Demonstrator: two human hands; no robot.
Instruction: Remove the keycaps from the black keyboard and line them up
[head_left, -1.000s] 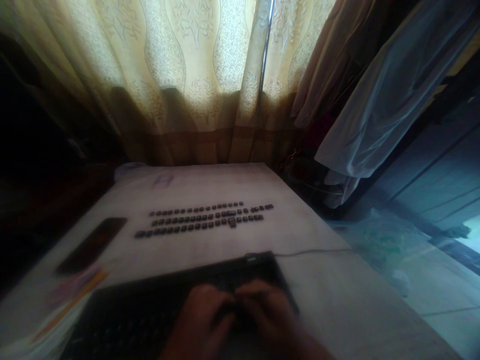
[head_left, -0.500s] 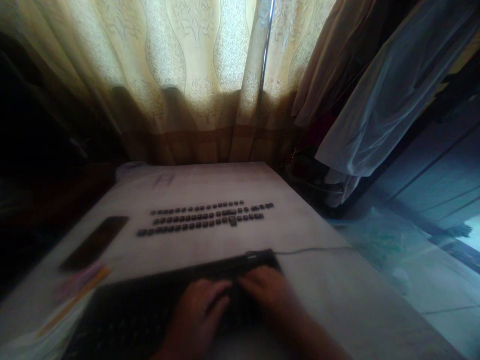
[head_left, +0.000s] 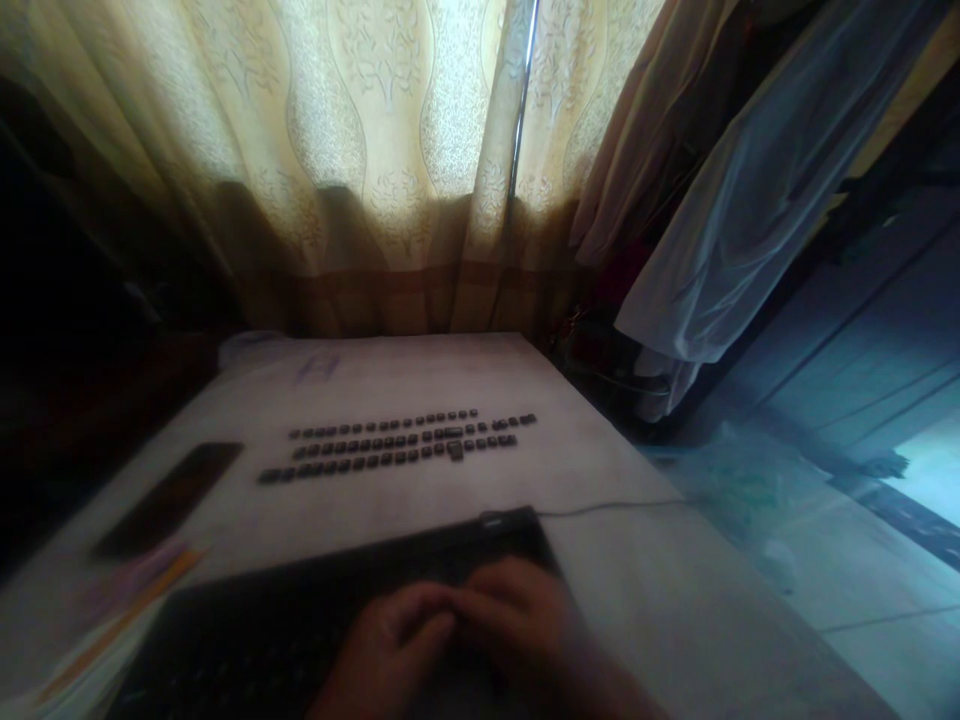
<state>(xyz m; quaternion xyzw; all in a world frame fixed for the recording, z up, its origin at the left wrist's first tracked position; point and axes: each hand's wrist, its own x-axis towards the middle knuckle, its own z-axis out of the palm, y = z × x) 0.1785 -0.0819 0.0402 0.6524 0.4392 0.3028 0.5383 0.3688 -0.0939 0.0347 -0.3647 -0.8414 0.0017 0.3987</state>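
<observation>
A black keyboard lies at a slant along the near side of the table. Both of my hands are over its right part. My left hand is closed, with thumb and forefinger drawn together. Against its fingertips come the bent fingers of my right hand, closed too. Whatever sits between the fingertips, if anything, is hidden and blurred. Beyond the keyboard, loose black keycaps are laid out in three rows on the pale tabletop.
A dark phone-like slab lies at the left, with an orange stick-shaped item nearer me. The keyboard's cable runs off the table's right edge. Curtains hang behind, and white cloth hangs at the right.
My right hand has drawn in toward the left, and the fingertips of both hands now meet above the keyboard. The whole view has shifted slightly.
</observation>
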